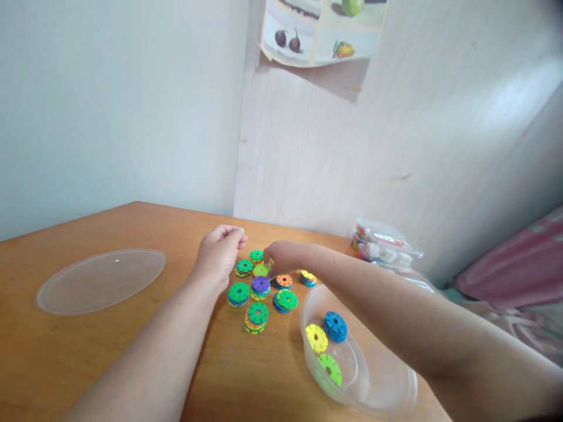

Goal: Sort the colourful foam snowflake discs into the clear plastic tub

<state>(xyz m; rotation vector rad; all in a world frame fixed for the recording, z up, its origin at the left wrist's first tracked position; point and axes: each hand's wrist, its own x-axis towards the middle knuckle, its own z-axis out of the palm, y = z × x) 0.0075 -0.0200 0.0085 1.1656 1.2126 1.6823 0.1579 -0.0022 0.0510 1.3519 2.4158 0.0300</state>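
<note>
My left hand point(221, 252) hovers at the left of the disc stacks, fingers curled in and nothing visible in them. Reaching across from the right, my right hand point(285, 258) has its fingers pinched at a yellow-green notched disc point(261, 270) on a stack. Around it stand several short stacks of notched plastic discs. Their tops include a purple disc point(260, 285), an orange disc point(284, 281) and a green disc point(257, 313). A clear oval tub point(310, 366) in front holds a few blue discs point(335, 326), a yellow disc point(316, 338) and a light green disc point(329, 369).
A clear oval lid point(103, 281) lies flat on the wooden table point(145, 234) at the left. Clear plastic packs point(387, 246) are piled at the back right. Behind the table rises a wall with a fruit picture sheet point(323, 35). Pink cloth point(514, 264) shows at the far right.
</note>
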